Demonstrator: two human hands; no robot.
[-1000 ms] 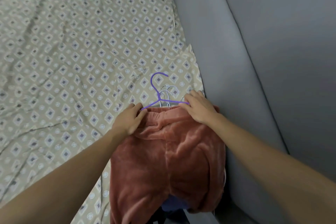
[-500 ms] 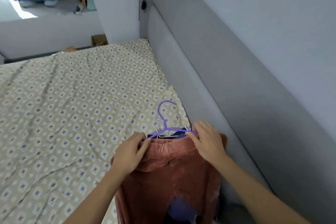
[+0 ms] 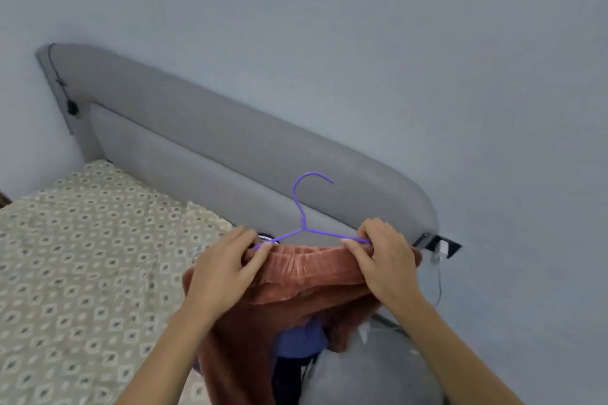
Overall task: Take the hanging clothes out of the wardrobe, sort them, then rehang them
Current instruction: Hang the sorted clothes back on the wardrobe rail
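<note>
Before the grey headboard (image 3: 230, 154), both hands' fingers pinch purple hanger (image 3: 304, 223) ends: left hand (image 3: 227, 270), right hand (image 3: 385, 260).

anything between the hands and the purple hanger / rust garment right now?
Nothing visible. The left hand and right hand each already grip an end of the purple hanger together with the rust garment at its waistband. The wardrobe is out of view, so that path cannot be judged.

A bed (image 3: 98, 128) with a grey padded headboard against the wall carries a beige sheet (image 3: 75, 256) patterned with small diamonds, and at its headboard end, by the near edge, lies a heap of clothes topped by a rust-coloured plush garment (image 3: 296, 293).
</note>
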